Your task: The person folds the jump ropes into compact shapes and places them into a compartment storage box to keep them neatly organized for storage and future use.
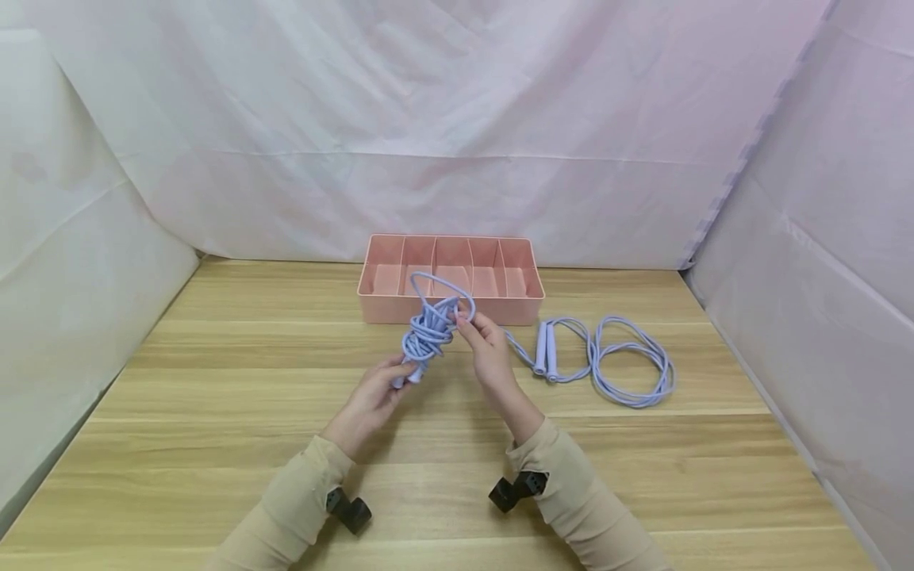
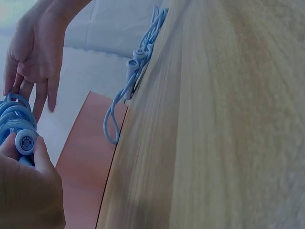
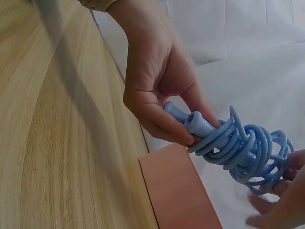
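Note:
A light blue jump rope (image 1: pixel 427 331), wound in a bundle around its two handles, is held above the table in front of the pink box. My left hand (image 1: pixel 373 394) grips the handle ends between thumb and fingers; in the right wrist view those handle ends (image 3: pixel 199 125) stick out beside the left hand (image 3: pixel 159 81). At the bundle's far end, my right hand (image 1: pixel 491 353) pinches the rope with thumb and fingertips, and a loose loop (image 1: pixel 444 281) rises there. In the left wrist view one round handle end (image 2: pixel 26 142) faces the camera.
A pink box (image 1: pixel 451 310) with several compartments stands at the table's back, before a white cloth. Right of it a second blue jump rope (image 1: pixel 635 396) lies coiled, its two handles (image 1: pixel 546 349) side by side. White cloth walls stand at left and right.

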Demonstrator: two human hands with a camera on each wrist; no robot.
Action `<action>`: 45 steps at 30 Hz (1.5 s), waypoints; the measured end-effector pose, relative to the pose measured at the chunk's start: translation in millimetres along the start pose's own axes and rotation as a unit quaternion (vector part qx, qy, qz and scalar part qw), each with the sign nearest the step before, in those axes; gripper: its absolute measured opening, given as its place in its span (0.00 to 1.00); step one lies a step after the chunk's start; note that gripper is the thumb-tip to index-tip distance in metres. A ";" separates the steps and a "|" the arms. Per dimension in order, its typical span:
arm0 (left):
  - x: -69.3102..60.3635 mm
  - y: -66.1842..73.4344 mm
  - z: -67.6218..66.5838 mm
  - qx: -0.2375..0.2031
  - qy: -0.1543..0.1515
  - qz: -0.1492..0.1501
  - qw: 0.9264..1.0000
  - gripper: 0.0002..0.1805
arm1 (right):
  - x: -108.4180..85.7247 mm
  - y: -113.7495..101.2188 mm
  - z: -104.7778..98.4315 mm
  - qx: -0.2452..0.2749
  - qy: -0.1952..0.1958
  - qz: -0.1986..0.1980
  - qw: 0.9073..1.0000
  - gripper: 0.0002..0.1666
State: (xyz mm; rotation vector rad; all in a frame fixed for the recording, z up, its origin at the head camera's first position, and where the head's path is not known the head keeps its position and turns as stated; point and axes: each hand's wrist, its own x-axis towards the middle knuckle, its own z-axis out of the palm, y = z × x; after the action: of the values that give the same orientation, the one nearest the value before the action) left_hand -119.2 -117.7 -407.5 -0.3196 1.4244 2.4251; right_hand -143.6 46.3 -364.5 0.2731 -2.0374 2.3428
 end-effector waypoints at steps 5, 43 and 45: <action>-0.3 -0.6 1.8 -0.021 -0.004 -0.004 1.000 0.26 | -2.2 1.4 -0.5 0.005 -0.004 -0.051 0.999 0.16; 0.7 -7.5 18.0 -0.064 0.048 0.031 0.996 0.25 | 10.3 18.2 18.6 0.142 0.157 -0.080 0.974 0.11; 1.2 -8.4 17.1 -0.068 0.050 0.030 0.996 0.25 | 11.5 16.6 19.2 0.166 0.161 -0.059 0.971 0.08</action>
State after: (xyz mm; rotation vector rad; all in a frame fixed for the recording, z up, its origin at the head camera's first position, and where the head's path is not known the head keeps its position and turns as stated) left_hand -117.8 -98.6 -406.5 -0.4425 1.3292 2.5937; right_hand -155.0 23.9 -376.6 0.0134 -1.4463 2.4503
